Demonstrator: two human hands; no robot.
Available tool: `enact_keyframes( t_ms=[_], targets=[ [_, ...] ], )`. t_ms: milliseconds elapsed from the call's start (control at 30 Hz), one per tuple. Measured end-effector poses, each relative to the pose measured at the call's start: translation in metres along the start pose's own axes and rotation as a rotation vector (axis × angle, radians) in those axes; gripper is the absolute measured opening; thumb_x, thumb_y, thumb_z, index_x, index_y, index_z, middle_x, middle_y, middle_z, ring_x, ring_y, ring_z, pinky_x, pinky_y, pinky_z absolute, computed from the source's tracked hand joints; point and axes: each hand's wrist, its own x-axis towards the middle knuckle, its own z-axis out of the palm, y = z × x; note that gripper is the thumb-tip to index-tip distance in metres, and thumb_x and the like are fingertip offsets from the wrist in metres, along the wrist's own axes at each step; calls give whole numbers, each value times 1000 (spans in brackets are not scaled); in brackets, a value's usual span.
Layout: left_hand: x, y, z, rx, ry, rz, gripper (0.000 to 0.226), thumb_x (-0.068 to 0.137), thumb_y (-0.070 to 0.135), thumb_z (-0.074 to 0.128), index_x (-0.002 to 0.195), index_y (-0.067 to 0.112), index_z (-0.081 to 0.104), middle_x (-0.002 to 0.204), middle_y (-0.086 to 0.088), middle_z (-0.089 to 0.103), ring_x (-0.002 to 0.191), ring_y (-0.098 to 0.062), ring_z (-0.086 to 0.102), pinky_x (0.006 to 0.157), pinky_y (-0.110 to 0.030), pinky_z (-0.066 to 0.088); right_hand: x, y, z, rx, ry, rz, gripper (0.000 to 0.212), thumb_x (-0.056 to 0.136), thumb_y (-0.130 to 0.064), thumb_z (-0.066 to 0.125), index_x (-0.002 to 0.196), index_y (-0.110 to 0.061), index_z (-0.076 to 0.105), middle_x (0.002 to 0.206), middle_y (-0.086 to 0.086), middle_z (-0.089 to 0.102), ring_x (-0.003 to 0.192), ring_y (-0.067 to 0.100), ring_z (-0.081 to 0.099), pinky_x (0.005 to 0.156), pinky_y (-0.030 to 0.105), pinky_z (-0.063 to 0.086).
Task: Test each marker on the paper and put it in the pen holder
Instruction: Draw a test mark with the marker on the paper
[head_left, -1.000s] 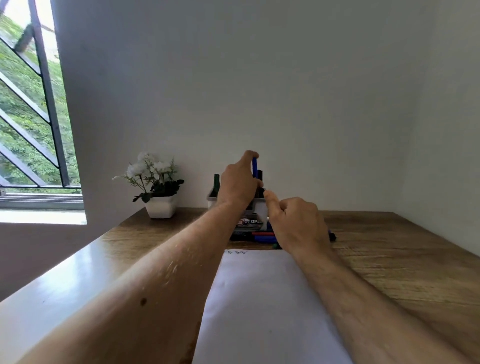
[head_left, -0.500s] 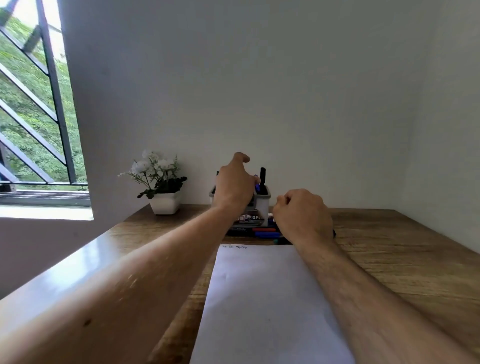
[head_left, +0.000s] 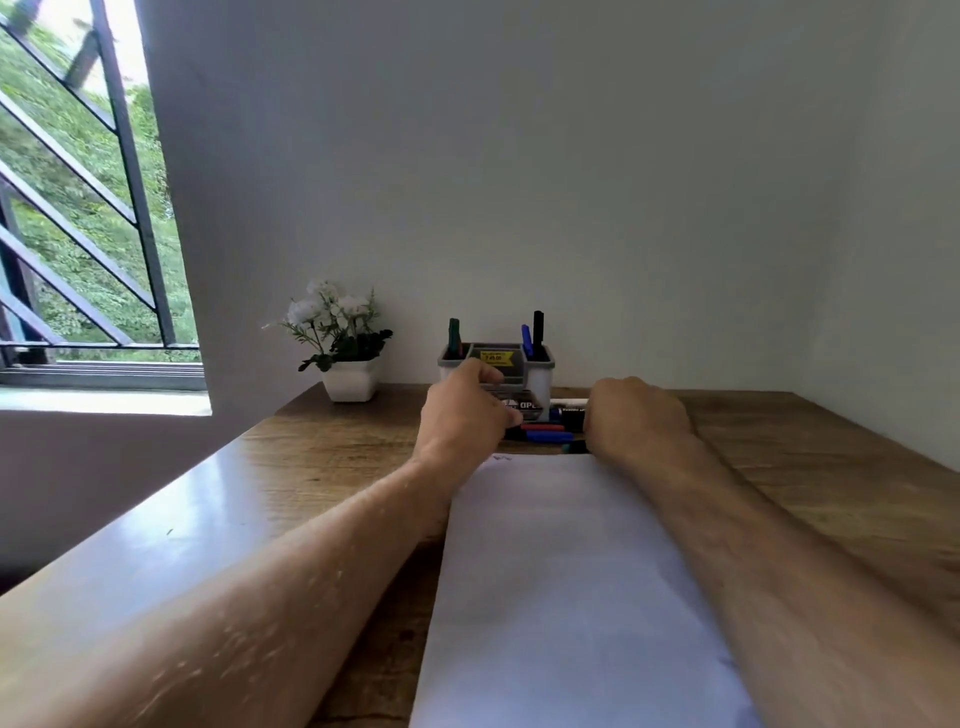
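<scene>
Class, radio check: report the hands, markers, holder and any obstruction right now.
Left hand empty, reaching for the loose markers. Right hand fisted by the paper, grip unclear. Three markers stand in the pen holder. Nothing blocking.

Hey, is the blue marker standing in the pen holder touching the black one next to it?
Cannot tell. In the head view the blue marker and black marker stand close together in the pen holder's right compartment, but the image is too small to settle contact.
</scene>
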Motion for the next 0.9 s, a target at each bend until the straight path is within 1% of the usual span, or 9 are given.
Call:
enact_keyframes(
  t_ms=[200, 400, 500, 600, 633, 700, 767, 833, 900],
  targets=[
    [-3, 1, -4, -62, -27, -4, 43, 78, 16, 83, 114, 21, 60, 83, 2, 74, 82, -10, 71, 84, -38, 61, 5, -1, 8, -4, -25, -75, 34, 87, -19, 63, 120, -25, 71, 120, 7, 67, 105, 28, 65, 88, 39, 55],
    [-3, 1, -3, -93, -51, -28, 46, 78, 16, 82, 118, 19, 59, 86, 1, 74, 82, -9, 71, 82, -37, 62, 5, -2, 5, 33, -84, -150, 29, 88, -22, 66, 115, -31, 74, 121, 6, 68, 109, 27, 64, 93, 38, 53],
    [-4, 1, -3, -120, -41, -18, 39, 82, 21, 79, 116, 19, 60, 91, 1, 72, 85, -9, 70, 82, -36, 61, 5, -1, 6, 104, -35, -188, 25, 91, -19, 62, 111, -29, 72, 114, 5, 64, 102, 25, 63, 87, 38, 53],
    [-5, 5, -5, -124, 44, 54, 25, 90, 36, 70, 109, 22, 62, 91, 8, 68, 86, -6, 66, 83, -34, 60, 6, -4, 5, 352, 125, -210, 18, 94, -20, 60, 111, -22, 66, 103, 0, 57, 93, 19, 59, 77, 34, 49],
    [-5, 6, -6, -124, 77, 74, 22, 92, 40, 66, 106, 23, 62, 89, 9, 67, 84, -6, 65, 83, -35, 60, 4, -6, 3, 469, 181, -218, 18, 96, -21, 59, 113, -20, 63, 101, -3, 56, 89, 15, 57, 74, 31, 47],
    [-4, 8, -6, -145, 119, 95, 22, 95, 43, 60, 103, 23, 63, 89, 8, 67, 84, -9, 66, 83, -37, 60, 0, -12, -1, 679, 257, -225, 18, 101, -23, 52, 118, -19, 57, 98, -6, 57, 80, 5, 56, 63, 19, 41],
    [-3, 8, -7, -142, 110, 109, 23, 97, 44, 57, 105, 23, 64, 91, 8, 67, 86, -10, 66, 84, -37, 59, -1, -18, -2, 846, 302, -194, 19, 104, -25, 48, 121, -19, 52, 92, -8, 58, 74, -1, 55, 56, 12, 37],
    [-3, 6, -6, -111, 67, 123, 27, 97, 43, 55, 112, 23, 65, 94, 10, 67, 88, -6, 64, 84, -30, 56, 1, -20, -4, 1014, 330, -133, 16, 104, -27, 47, 117, -18, 51, 89, -5, 61, 71, 1, 55, 52, 11, 38],
    [-3, 5, -5, -96, 18, 125, 32, 98, 45, 54, 118, 22, 65, 96, 10, 67, 89, -4, 63, 82, -25, 53, 2, -20, -6, 1217, 319, -74, 6, 102, -25, 48, 104, -20, 51, 87, 6, 67, 61, 9, 56, 48, 16, 39]
  ],
)
